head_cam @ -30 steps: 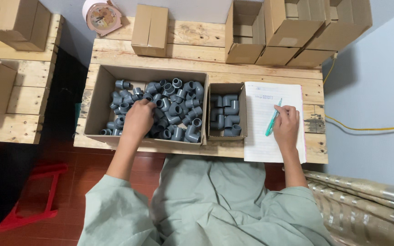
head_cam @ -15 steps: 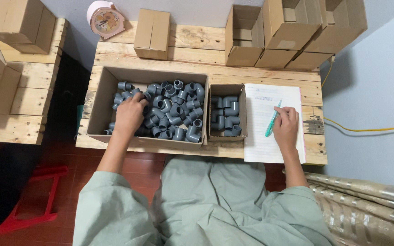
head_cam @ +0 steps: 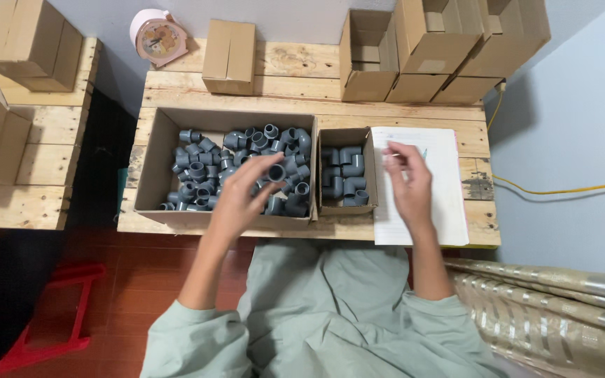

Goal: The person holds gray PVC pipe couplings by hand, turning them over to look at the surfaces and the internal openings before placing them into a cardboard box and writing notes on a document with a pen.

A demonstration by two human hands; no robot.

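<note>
Surface (head_cam: 414, 115): a bench of pale wooden planks seen from above, with a second plank bench to its left.
Large box (head_cam: 150, 164): an open cardboard box on the left half of the surface, holding a loose heap of grey pipe elbows (head_cam: 197, 164).
Far boxes (head_cam: 449, 49): a stack of open cardboard cartons along the far right edge, and one closed carton (head_cam: 229, 47) further left.
Sheet (head_cam: 442, 189): a white lined paper at the right end of the surface, just beside the small box.
Small box (head_cam: 327, 134): an open carton between the large box and the sheet, with grey elbows packed inside in rows.
Clock (head_cam: 155, 31): a round pink clock at the far left edge.
Left hand (head_cam: 243, 196): half a second ago it was pressed down into the heap; it has now lifted above the near right part of the large box, its grip clamped on one grey fitting (head_cam: 276, 172) at the fingertips.
Right hand (head_cam: 407, 182): earlier it lay flat on the sheet with a green pen; it has now risen over the sheet's left edge, fingers loosely curled, only a sliver of green (head_cam: 424, 152) showing past them; I cannot tell whether the grip closes on the pen.
Person: seated at the near edge in pale green sleeves.
</note>
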